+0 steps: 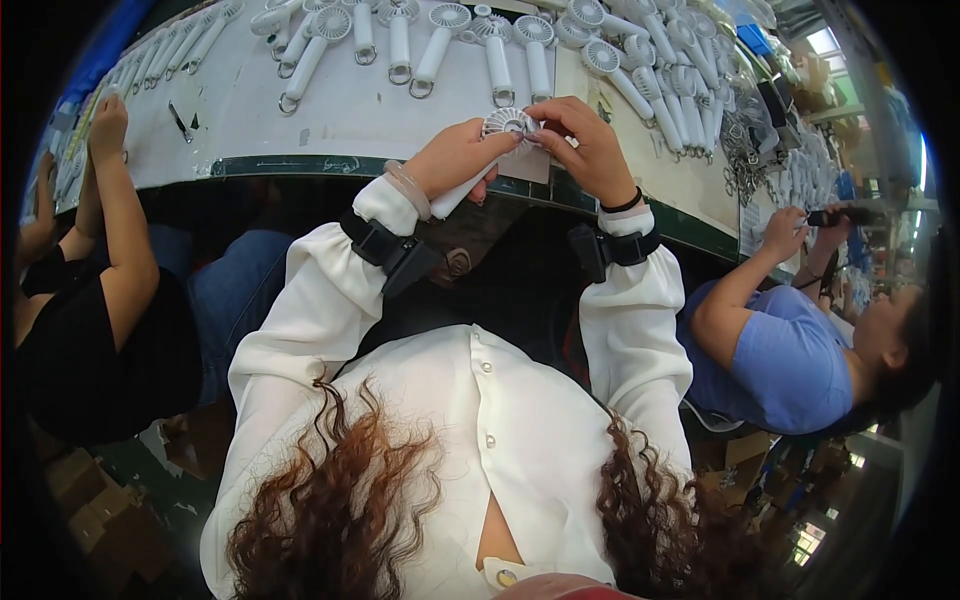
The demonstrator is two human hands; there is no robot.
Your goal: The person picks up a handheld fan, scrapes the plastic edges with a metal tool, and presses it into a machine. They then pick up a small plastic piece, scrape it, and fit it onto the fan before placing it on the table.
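Observation:
A white handheld fan (509,123) is held over the table's near edge, its round grille up and its handle slanting down to the left. My left hand (462,155) wraps round it, the thumb lying across the grille. At the grille's right side my right hand (577,145) pinches with thumb and forefinger; whatever is between those fingertips is too small to make out. Beyond my hands, more white fans (437,45) with metal rings on their handle ends lie in a row on the white tabletop (345,115).
A heap of white fans (670,80) fills the table's right side, beside a pile of metal rings (742,160). A small dark tool (181,122) lies on the left. One person in black (110,290) sits at my left, another in blue (785,350) at my right.

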